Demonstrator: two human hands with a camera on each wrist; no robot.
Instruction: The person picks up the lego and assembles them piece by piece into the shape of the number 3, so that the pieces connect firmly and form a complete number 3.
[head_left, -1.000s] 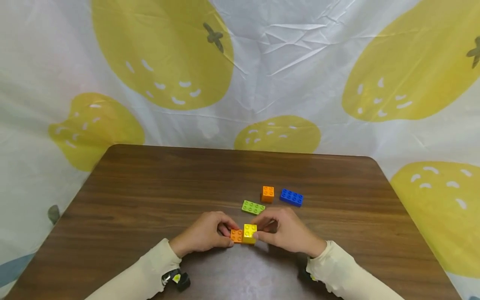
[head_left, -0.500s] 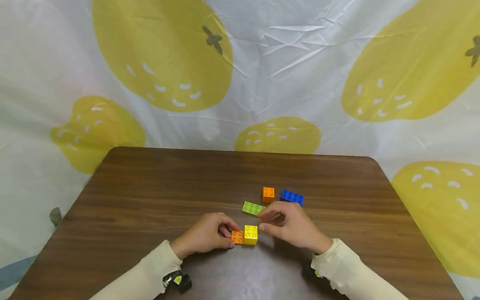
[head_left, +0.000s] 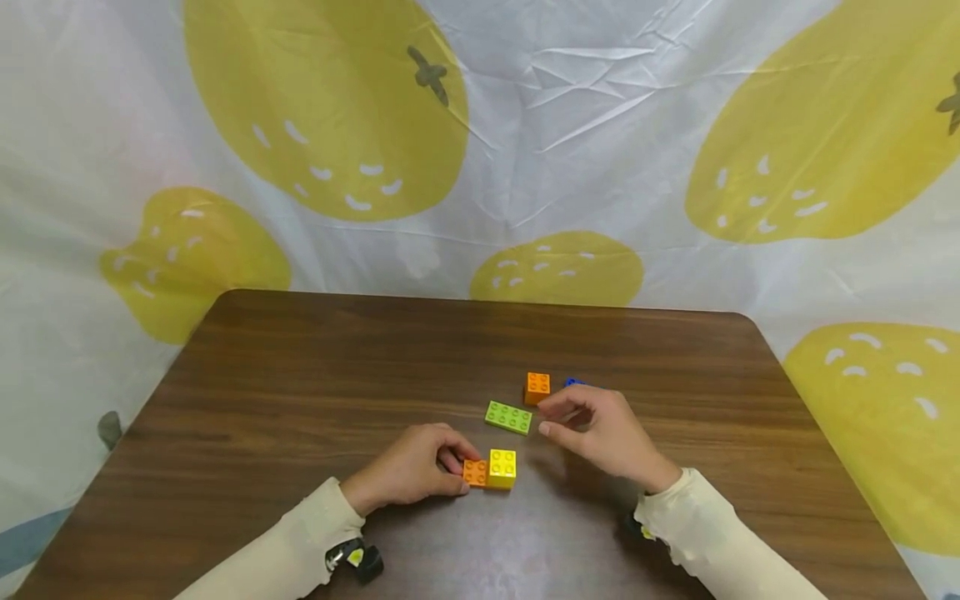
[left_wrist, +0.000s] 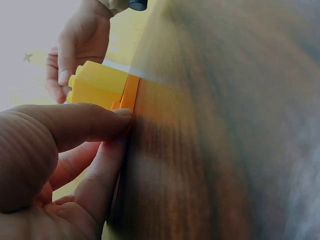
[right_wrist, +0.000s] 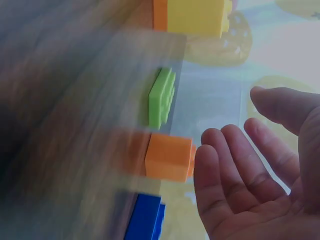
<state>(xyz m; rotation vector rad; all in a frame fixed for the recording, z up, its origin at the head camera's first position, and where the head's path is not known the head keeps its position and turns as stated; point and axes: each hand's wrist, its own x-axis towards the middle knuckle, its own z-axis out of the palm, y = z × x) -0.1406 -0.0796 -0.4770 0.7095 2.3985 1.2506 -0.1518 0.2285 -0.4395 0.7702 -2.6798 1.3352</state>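
My left hand [head_left: 411, 468] pinches the left end of a flat orange brick [head_left: 475, 472] between thumb and fingers. A tall yellow brick [head_left: 502, 468] stands on that brick's right end; the left wrist view shows the yellow brick [left_wrist: 100, 85] stacked on the thin orange one [left_wrist: 131, 92]. My right hand [head_left: 603, 433] hovers over the table with relaxed fingers and holds nothing. Close to its fingertips are a flat lime-green brick [head_left: 508, 417] and a tall orange brick [head_left: 537, 388]. A blue brick [head_left: 576, 382] lies beyond it, mostly hidden by the hand in the head view.
The bricks lie on a dark wooden table [head_left: 337, 358] with rounded far corners. A white cloth [head_left: 510, 150] with large yellow fruit prints hangs behind it. In the right wrist view the blue brick [right_wrist: 143, 220] sits near the tall orange one [right_wrist: 169, 157].
My right hand has let go of the yellow brick and moved away to the right and farther back, now covering most of the blue brick. The left hand stays in place.
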